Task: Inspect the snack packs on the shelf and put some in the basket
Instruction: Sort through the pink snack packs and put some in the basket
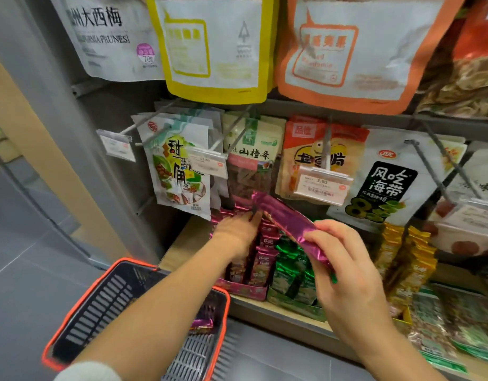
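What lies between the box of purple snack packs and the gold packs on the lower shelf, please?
In the head view, a box of green snack packs lies there, partly hidden by the right hand.

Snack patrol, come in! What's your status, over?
Right hand pinching purple snack pack. Left hand among boxed packs, grip blurred. Another pack lies in basket. Left forearm crosses over basket.
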### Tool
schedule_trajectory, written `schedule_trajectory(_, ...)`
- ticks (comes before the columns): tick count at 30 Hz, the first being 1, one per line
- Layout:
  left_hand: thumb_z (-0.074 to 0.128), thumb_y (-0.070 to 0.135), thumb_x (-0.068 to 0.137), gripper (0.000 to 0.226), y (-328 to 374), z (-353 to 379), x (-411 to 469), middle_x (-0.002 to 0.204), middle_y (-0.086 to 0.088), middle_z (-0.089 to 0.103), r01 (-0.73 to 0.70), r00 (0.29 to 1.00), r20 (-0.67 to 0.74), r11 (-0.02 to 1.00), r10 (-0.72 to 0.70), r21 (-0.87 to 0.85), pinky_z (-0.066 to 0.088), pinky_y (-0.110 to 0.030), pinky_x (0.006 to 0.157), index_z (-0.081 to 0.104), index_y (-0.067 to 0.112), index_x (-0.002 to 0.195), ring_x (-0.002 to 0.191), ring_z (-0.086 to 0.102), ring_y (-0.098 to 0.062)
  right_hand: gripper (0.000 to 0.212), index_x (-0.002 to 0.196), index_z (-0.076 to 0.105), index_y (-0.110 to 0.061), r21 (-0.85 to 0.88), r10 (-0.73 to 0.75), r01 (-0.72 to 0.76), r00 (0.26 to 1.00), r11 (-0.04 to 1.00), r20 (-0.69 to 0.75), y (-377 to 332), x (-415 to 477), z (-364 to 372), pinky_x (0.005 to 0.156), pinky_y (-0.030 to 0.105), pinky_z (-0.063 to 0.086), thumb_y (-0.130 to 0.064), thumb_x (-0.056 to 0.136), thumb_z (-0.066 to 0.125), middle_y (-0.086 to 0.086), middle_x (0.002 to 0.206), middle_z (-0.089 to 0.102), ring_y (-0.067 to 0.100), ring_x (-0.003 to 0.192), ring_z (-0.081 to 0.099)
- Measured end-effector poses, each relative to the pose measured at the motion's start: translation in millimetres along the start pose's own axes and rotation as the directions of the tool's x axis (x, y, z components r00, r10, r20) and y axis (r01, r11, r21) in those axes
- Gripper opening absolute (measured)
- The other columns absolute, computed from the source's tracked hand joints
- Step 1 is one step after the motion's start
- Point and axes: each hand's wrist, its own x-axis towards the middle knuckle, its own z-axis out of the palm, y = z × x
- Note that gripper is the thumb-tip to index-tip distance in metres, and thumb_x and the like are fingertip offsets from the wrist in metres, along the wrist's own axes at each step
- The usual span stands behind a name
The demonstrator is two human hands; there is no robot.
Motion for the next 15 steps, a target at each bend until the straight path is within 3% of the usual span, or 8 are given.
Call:
schedule_trajectory(4, 0.073, 0.015, 0.079, 0.096, -8, 6, -14, 0.145, -0.01, 0.041, -0.082, 0.997, -0.018, 0.994, 0.081, -0.069, 0.051, -0.046, 0.091, 0.012, 0.019, 0.153, 0.119, 0.054, -0.032, 0.041, 0.115, 0.064, -0.002, -0.037, -0.028, 0.029, 0.999, 0.999, 0.039, -7, 27, 21, 0.08, 0.028, 0.053, 0.01, 0.077, 0.072, 0.012, 0.112, 0.062, 0.021, 0.095, 0.059)
schedule_trajectory(9, 0.074, 0.027, 0.078, 0.076, -26, 14, -36, 0.135, -0.008, 0.046, -0.187, 0.979, -0.083, 0.982, 0.187, 0.016, 0.051, -0.044, 0.091, 0.038, 0.014, 0.143, 0.114, 0.056, -0.032, 0.041, 0.124, 0.057, -0.012, -0.017, 0.086, -0.085, 0.989, 0.996, 0.122, -8, 54, 43, 0.077, 0.039, 0.054, -0.005, 0.086, 0.069, 0.007, 0.109, 0.067, 0.027, 0.092, 0.064)
schedule_trajectory(12, 0.072, 0.031, 0.082, 0.079, -31, 18, -41, 0.142, -0.007, 0.043, -0.208, 0.972, -0.113, 0.978, 0.207, 0.008, 0.047, -0.04, 0.098, 0.033, 0.015, 0.148, 0.121, 0.052, -0.03, 0.041, 0.132, 0.053, -0.011, -0.018, 0.075, -0.074, 0.982, 0.997, 0.174, -7, 70, 55, 0.088, 0.042, 0.053, -0.008, 0.092, 0.061, 0.008, 0.128, 0.054, 0.031, 0.102, 0.06)
schedule_trajectory(15, 0.071, 0.033, 0.083, 0.081, -32, 22, -42, 0.147, -0.005, 0.041, -0.225, 0.963, -0.157, 0.974, 0.217, -0.038, 0.044, -0.038, 0.101, 0.031, 0.016, 0.15, 0.126, 0.049, -0.027, 0.048, 0.143, 0.039, -0.019, -0.066, 0.156, -0.144, 0.95, 0.987, 0.272, -8, 87, 72, 0.094, 0.043, 0.048, -0.012, 0.097, 0.051, 0.005, 0.14, 0.037, 0.029, 0.109, 0.054)
